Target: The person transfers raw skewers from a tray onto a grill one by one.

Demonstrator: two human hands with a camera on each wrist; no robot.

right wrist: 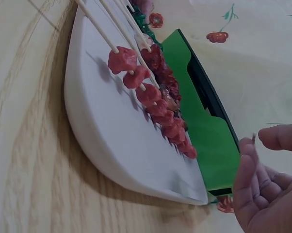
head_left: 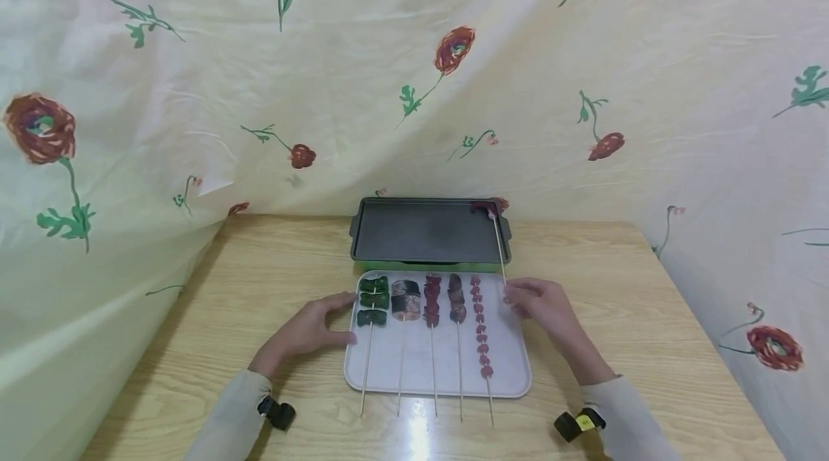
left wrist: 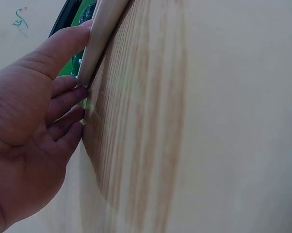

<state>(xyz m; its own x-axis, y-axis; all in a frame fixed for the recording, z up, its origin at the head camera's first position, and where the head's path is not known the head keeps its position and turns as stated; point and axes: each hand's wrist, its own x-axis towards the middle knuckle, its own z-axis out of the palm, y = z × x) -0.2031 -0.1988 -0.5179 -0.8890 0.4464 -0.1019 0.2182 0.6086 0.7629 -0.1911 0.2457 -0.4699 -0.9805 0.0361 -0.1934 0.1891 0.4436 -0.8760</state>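
In the head view my right hand [head_left: 540, 301] pinches the bare end of a wooden skewer [head_left: 498, 242] between thumb and fingers. The dark red piece on its far end lies at the back right corner of the black griddle plate [head_left: 421, 231]. Fingertips and thumb of my left hand [head_left: 317, 324] touch the left edge of the white tray [head_left: 382, 378], spread apart along it. On the tray lie a green pepper skewer [head_left: 373, 300], a skewer of thick dark-edged slices [head_left: 406, 300], two dark red meat skewers [head_left: 432, 300] and a skewer of small pink-red pieces [right wrist: 148, 94].
The griddle has a green base [right wrist: 199, 141] and stands directly behind the tray. Both rest on a wood-grain table [head_left: 272, 252]. A flowered cloth [head_left: 324, 87] hangs behind and at the sides. The skewers' bare ends stick out over the tray's front edge.
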